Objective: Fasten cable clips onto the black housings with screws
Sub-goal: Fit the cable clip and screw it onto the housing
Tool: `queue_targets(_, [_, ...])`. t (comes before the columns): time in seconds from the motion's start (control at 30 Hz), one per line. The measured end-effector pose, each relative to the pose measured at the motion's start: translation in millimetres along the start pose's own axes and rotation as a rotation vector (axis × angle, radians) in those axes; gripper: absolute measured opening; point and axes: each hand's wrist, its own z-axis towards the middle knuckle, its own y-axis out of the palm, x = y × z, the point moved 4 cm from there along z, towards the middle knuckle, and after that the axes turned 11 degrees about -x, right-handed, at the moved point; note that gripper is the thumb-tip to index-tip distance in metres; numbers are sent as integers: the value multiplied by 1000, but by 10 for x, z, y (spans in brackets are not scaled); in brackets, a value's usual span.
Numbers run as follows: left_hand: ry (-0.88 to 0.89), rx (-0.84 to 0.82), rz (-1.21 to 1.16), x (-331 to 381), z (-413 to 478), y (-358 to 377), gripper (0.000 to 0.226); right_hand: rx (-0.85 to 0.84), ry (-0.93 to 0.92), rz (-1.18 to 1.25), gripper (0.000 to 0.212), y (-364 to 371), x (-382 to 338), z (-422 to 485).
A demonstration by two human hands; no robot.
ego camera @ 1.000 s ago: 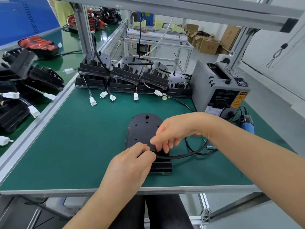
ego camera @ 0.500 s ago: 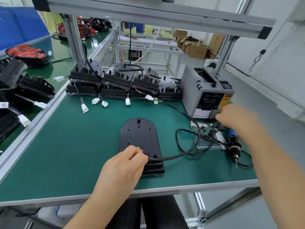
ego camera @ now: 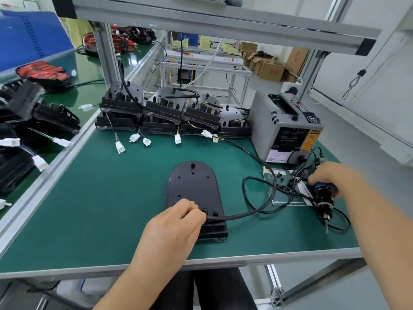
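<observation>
A black oval housing (ego camera: pixel 193 189) lies flat on the green mat in front of me. My left hand (ego camera: pixel 176 222) rests on its near end, fingertips holding a small black cable clip (ego camera: pixel 204 210) over the black cable (ego camera: pixel 245 214) where it leaves the housing. The cable loops off to the right. My right hand (ego camera: pixel 330 176) grips the blue-and-black electric screwdriver (ego camera: pixel 324 198), which lies near the table's right edge with its bit pointing toward me. Small black screws (ego camera: pixel 283 182) lie scattered on a clear sheet beside it.
A row of stacked black housings (ego camera: pixel 165 113) with white connectors lines the back of the mat. A grey tape dispenser (ego camera: pixel 286 128) stands at the back right. More housings (ego camera: pixel 33 117) lie on the bench at left. An aluminium frame (ego camera: pixel 201 19) spans overhead.
My right hand left the clip, swung right across the table and took hold of the screwdriver. My left hand stayed on the clip at the housing's near end.
</observation>
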Motion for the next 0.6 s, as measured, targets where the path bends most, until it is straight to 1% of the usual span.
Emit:
queue_targets(0.1, [-3, -9, -12, 7, 6, -9, 14, -26, -54, 283, 24, -49, 158, 17])
queue_targets(0.23, [-10, -23, 10, 6, 7, -10, 16, -52, -172, 590, 36, -231, 309, -147])
queue_targets(0.3, [-6, -26, 9, 12, 13, -17, 18, -44, -232, 743, 40, -328, 354, -259])
queue_targets(0.47, [7, -19, 4, 29, 13, -30, 17, -56, -428, 1272, 25, -405, 318, -554])
queue_targets(0.53, [1, -16, -3, 20, 14, -31, 16, -49, -526, 1401, 25, -411, 228, -676])
queue_targets(0.6, [-1, -22, 1, 23, 15, -31, 17, -44, -650, 1441, 21, -411, 91, -831])
